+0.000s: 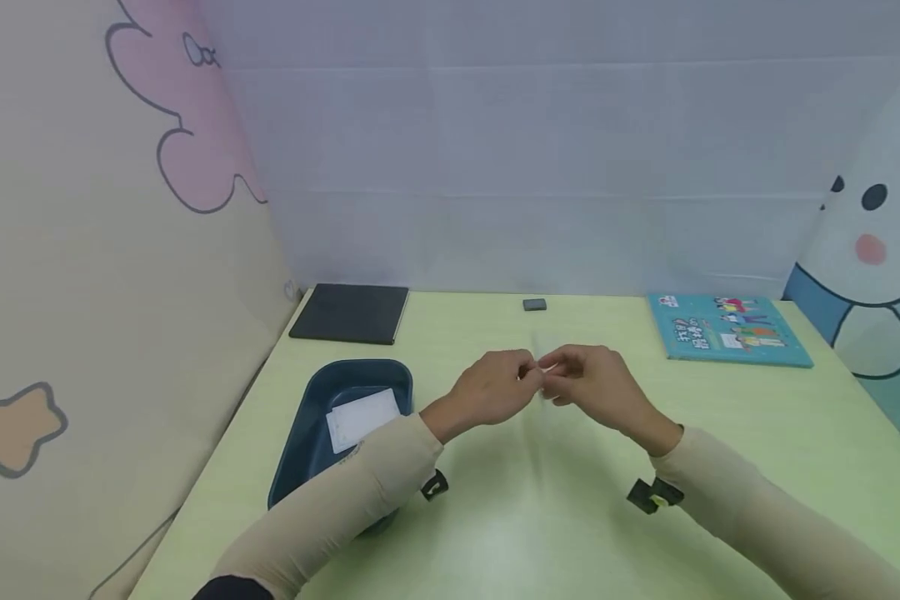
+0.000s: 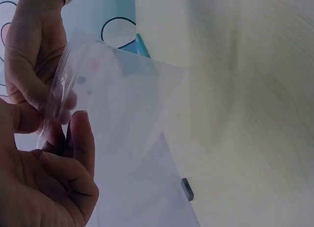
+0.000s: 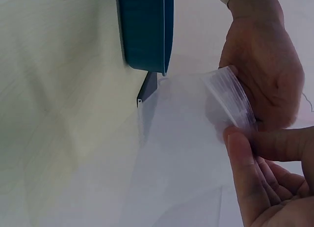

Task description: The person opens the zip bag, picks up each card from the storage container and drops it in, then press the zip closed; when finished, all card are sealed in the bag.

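And here we are, both hands at the centre of the dial, above the pale yellow-green tabletop [image 1: 487, 533]! The left hand [image 1: 498, 385] pinches the ridged edge of a clear, thin plastic bag [image 2: 132, 99], and the right hand [image 1: 596, 387] pinches that same edge just beside it, thumb and fingertip together. The bag hangs from their fingers, so transparent that the head view barely catches it; whether its mouth is parted, I can't tell.

Now round the clock from the hands! At twelve, a small dark-grey rectangular block [image 1: 535, 305] near the far edge. Between two and three, a teal picture book [image 1: 730, 331] with colourful figures on its cover. At ten, a flat black notebook [image 1: 350, 313]. And between eight and nine, a deep navy-blue tray [image 1: 313, 454], white rectangular cards [image 1: 362, 418] lying inside, the left forearm crossing over its near part!
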`<state>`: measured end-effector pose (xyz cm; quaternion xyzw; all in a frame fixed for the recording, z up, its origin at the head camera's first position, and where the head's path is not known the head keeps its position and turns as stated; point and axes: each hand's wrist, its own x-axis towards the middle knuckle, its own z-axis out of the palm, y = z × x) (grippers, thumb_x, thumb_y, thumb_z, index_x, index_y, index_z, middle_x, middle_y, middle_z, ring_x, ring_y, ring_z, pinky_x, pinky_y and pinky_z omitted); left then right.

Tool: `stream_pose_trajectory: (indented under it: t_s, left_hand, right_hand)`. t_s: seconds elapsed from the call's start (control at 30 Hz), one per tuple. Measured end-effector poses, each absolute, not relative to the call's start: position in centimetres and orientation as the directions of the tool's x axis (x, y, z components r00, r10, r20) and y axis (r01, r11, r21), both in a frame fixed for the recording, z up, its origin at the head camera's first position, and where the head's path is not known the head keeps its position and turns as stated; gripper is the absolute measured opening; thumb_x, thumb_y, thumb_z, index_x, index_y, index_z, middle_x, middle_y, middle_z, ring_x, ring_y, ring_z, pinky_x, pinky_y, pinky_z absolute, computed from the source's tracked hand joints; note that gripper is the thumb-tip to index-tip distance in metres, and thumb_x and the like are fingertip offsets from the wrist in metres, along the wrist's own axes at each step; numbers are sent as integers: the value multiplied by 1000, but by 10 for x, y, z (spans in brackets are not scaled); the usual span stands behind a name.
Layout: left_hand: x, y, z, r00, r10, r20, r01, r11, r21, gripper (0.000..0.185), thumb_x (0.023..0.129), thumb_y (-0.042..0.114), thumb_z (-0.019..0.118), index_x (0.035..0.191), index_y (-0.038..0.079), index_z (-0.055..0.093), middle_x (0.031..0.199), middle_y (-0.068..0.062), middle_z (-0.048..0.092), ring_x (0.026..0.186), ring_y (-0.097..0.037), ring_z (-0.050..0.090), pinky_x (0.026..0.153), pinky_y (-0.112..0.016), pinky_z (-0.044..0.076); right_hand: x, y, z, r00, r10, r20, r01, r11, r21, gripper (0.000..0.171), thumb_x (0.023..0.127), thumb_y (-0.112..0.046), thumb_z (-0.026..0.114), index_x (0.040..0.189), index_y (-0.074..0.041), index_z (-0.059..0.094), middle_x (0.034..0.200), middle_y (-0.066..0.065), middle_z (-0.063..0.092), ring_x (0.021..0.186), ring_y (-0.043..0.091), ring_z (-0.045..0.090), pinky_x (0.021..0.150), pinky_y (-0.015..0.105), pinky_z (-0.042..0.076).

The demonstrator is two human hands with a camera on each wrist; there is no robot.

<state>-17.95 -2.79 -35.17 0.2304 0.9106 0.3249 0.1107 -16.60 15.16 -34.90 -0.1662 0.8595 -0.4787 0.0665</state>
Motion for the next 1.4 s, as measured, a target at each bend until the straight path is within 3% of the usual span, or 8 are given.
stream_pose_trajectory:
  t_s: [0.13,0.23,0.7,1.13,1.4]
  left_hand:
    - [-183,-17,-353,-847,528,-61,377,677,633,36,96,44,32,81,20,54,66,5,53,50,-12,46,44,-28,36]
    - [-185,-15,-353,-836,544,-75,397,693,602,33,97,39,31,80,21,53,69,8,55,53,-10,50,45,-28,39]
    - [-183,-19,-348,-854,499,-151,322,732,600,31,96,31,30,85,18,56,75,11,58,60,-3,56,50,-29,43]
    - [-179,-22,-347,-832,516,-204,267,695,667,31,97,30,29,86,19,56,79,8,58,66,-9,60,53,-31,43]
    - [-177,-29,-353,-850,480,-218,249,730,636,29,95,26,31,79,16,53,76,5,58,60,-7,58,51,-31,41]
  right_hand:
    - [-160,158,-348,-938,-323,129,-302,571,-763,19,86,-24,61,101,-13,64,77,-3,66,62,9,62,59,29,50]
    - [-159,162,-348,-938,-309,154,-319,603,-731,16,86,-21,61,99,-13,64,73,-4,66,59,8,61,57,30,48]
    - [-159,150,-344,-921,-326,212,-382,656,-651,13,84,-13,62,96,-12,62,71,-5,65,59,7,59,53,30,45]
    - [-154,149,-344,-926,-319,202,-369,653,-662,11,82,-10,62,93,-12,60,68,-7,63,56,7,57,51,30,44]
    - [-154,154,-350,-903,-313,294,-426,742,-518,6,81,-8,60,82,-13,57,67,-8,58,55,6,51,52,28,42]
